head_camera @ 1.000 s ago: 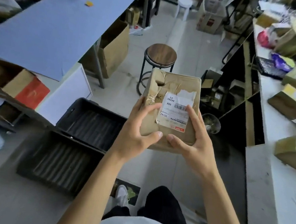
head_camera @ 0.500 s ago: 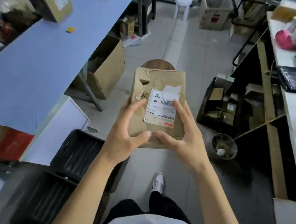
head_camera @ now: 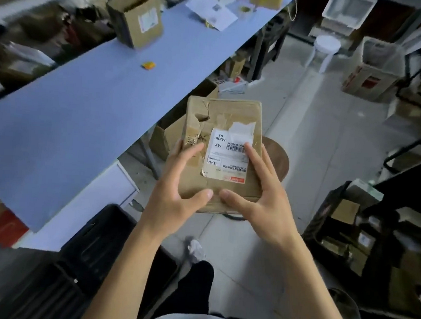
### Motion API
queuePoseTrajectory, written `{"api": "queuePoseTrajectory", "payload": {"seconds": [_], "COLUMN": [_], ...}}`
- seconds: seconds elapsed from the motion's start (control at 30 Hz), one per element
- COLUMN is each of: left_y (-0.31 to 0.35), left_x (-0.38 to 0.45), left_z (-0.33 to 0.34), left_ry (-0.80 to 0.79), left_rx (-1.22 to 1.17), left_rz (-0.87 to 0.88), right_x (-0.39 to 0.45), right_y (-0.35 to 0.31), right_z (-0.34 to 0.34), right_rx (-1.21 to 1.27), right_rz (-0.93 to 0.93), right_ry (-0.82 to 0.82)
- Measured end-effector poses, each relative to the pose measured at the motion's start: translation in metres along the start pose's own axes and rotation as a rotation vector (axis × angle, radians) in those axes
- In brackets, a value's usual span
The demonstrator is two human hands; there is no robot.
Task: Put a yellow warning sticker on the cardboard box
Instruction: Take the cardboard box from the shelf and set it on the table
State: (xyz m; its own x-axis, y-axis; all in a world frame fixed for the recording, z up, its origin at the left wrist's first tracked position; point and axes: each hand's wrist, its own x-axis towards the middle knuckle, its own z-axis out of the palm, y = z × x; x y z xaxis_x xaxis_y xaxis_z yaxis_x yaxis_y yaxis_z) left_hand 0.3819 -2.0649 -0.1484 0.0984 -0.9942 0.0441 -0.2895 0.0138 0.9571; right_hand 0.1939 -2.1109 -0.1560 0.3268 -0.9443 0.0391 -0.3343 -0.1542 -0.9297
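I hold a flat, battered cardboard box (head_camera: 235,116) in front of me with both hands. Its top is torn at the left and carries a white shipping label with a barcode. My left hand (head_camera: 177,197) grips its near left side, thumb on top. My right hand (head_camera: 261,200) grips the near right side, fingers lying over the label. A small yellow-orange sticker (head_camera: 148,65) lies on the blue table (head_camera: 84,95) to the far left of the box, apart from both hands.
An open cardboard box (head_camera: 136,17) and white papers (head_camera: 212,11) sit further along the blue table. A round wooden stool (head_camera: 278,159) stands under the held box. Black crates (head_camera: 113,249) lie on the floor at left, dark shelves with boxes (head_camera: 363,232) at right.
The view has swung left and forward along the aisle: the blue table and its sticker are now closer. The box stays gripped in both hands, and the stool now lies beneath it.
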Motion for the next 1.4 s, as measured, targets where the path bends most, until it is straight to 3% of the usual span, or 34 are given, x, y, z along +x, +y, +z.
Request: {"api": "queuePoseTrajectory", "payload": {"seconds": [0.27, 0.63, 1.0, 1.17, 1.4], "left_y": [-0.008, -0.059, -0.11, -0.129, -0.151], "left_x": [0.134, 0.235, 0.396, 0.427, 0.454], "left_z": [-0.06, -0.127, -0.184, -0.203, -0.236], "left_ry": [0.103, 0.41, 0.639, 0.811, 0.85], "left_rx": [-0.003, 0.023, 0.023, 0.052, -0.014], "left_rz": [0.03, -0.097, -0.247, -0.328, -0.39], "right_x": [0.157, 0.333, 0.551, 0.604, 0.646], "right_y": [-0.024, -0.012, 0.01, 0.001, -0.001], "right_z": [0.016, 0.09, 0.156, 0.188, 0.228], "right_rx": [-0.005, 0.042, 0.073, 0.055, -0.013], "right_rz": [-0.047, -0.106, -0.159, -0.222, -0.205], "right_ry": [-0.053, -0.356, -0.593, -0.729, -0.8]}}
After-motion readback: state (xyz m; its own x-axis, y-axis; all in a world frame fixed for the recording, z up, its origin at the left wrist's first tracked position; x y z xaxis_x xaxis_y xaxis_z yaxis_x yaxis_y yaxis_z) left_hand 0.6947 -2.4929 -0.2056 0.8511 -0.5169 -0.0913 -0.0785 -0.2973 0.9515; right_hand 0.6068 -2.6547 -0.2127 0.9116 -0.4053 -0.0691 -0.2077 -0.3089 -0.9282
